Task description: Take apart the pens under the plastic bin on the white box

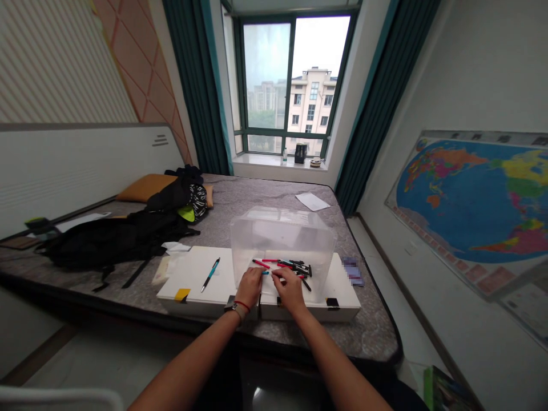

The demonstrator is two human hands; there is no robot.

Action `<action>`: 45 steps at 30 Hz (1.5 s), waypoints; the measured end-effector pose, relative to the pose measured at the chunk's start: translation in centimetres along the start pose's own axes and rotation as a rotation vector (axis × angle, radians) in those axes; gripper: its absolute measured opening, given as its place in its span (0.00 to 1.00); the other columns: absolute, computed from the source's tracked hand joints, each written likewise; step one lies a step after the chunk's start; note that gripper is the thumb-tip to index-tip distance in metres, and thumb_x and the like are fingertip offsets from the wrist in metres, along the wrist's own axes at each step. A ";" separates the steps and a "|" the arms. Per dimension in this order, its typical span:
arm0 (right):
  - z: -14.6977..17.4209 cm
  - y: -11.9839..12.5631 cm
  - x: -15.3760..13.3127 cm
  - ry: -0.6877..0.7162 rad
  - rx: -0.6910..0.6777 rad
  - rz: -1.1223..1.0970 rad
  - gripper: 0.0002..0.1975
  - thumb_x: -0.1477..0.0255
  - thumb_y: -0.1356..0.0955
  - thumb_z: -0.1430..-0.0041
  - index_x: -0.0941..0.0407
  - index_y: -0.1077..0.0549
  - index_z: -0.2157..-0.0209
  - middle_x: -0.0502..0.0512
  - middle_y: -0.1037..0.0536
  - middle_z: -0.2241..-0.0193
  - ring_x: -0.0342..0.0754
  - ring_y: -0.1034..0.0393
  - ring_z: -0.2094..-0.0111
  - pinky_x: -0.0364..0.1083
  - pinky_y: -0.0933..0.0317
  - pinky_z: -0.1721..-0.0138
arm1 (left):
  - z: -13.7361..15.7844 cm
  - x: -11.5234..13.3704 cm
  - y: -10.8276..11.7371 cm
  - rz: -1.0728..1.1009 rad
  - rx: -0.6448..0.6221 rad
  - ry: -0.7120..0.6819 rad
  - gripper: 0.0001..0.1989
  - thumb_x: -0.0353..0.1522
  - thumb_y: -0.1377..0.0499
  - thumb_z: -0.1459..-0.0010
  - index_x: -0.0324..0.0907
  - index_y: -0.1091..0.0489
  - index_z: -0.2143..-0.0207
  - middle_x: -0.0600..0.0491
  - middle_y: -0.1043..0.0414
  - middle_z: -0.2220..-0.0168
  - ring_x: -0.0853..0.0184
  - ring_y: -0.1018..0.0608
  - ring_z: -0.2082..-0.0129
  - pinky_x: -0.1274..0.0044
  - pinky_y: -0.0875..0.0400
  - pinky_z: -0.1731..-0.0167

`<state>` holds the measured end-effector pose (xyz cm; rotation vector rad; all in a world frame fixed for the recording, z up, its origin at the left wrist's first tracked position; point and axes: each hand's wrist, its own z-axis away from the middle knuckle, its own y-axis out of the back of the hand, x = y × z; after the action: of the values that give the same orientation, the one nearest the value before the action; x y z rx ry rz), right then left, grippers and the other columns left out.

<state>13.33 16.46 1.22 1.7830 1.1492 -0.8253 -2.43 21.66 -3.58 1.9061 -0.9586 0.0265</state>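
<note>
A clear plastic bin (282, 231) lies on its side on the white boxes, its opening towards me. Inside it is a loose pile of pens and pen parts (295, 266) in red, black and some blue. My left hand (249, 286) is closed at the bin's opening, with a small blue pen part (265, 273) at its fingertips. Close by on the right, my right hand (290, 289) is pinched; whatever lies between its fingers is too small to make out. A blue and black pen (210, 275) rests on the left white box (192, 274), apart from both hands.
The boxes stand on a grey mattress (252, 191). To the left lie a black backpack (115, 237) and an orange pillow (148, 187). A white sheet of paper (313, 201) lies behind the bin. A blurred purple item (353, 271) is at the right.
</note>
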 end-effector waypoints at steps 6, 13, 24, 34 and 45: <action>-0.6 -0.4 0.0 0.089 -0.021 0.101 0.09 0.72 0.35 0.42 0.55 0.23 0.65 0.57 0.25 0.67 0.49 0.31 0.63 0.44 0.35 0.65 | 0.0 -0.1 -0.2 -0.022 -0.003 -0.006 0.13 0.25 0.49 0.41 0.41 0.33 0.55 0.49 0.28 0.60 0.62 0.29 0.58 0.68 0.33 0.55; -1.0 -0.6 0.2 0.165 -0.035 0.175 0.09 0.75 0.35 0.42 0.54 0.23 0.64 0.55 0.25 0.67 0.47 0.31 0.64 0.44 0.35 0.63 | 0.1 -0.4 -0.3 -0.049 0.006 -0.012 0.12 0.25 0.49 0.41 0.41 0.33 0.55 0.49 0.29 0.61 0.63 0.29 0.59 0.68 0.33 0.56; -2.1 1.9 1.3 0.026 0.089 0.226 0.14 0.69 0.39 0.39 0.57 0.25 0.58 0.58 0.23 0.64 0.48 0.29 0.65 0.45 0.35 0.62 | 0.1 -0.1 -0.4 -0.056 0.068 0.038 0.11 0.28 0.51 0.38 0.41 0.35 0.55 0.50 0.30 0.65 0.64 0.28 0.63 0.70 0.31 0.59; -6.4 3.5 3.2 -0.073 -0.392 0.691 0.10 0.74 0.35 0.46 0.57 0.22 0.66 0.57 0.21 0.67 0.48 0.28 0.64 0.42 0.41 0.61 | 0.1 -0.1 -0.3 -0.044 0.079 0.056 0.10 0.28 0.51 0.38 0.41 0.34 0.56 0.50 0.31 0.66 0.64 0.28 0.63 0.70 0.32 0.59; -10.1 -1.4 3.4 0.058 -0.671 0.901 0.14 0.75 0.37 0.44 0.56 0.23 0.59 0.61 0.23 0.60 0.50 0.30 0.56 0.42 0.43 0.56 | 0.1 0.1 0.1 -0.016 0.063 0.041 0.10 0.25 0.50 0.40 0.41 0.33 0.57 0.50 0.30 0.65 0.64 0.29 0.62 0.70 0.32 0.58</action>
<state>14.12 27.13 2.32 1.4942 0.4445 0.1461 -2.46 21.55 -3.49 1.9631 -0.9239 0.0870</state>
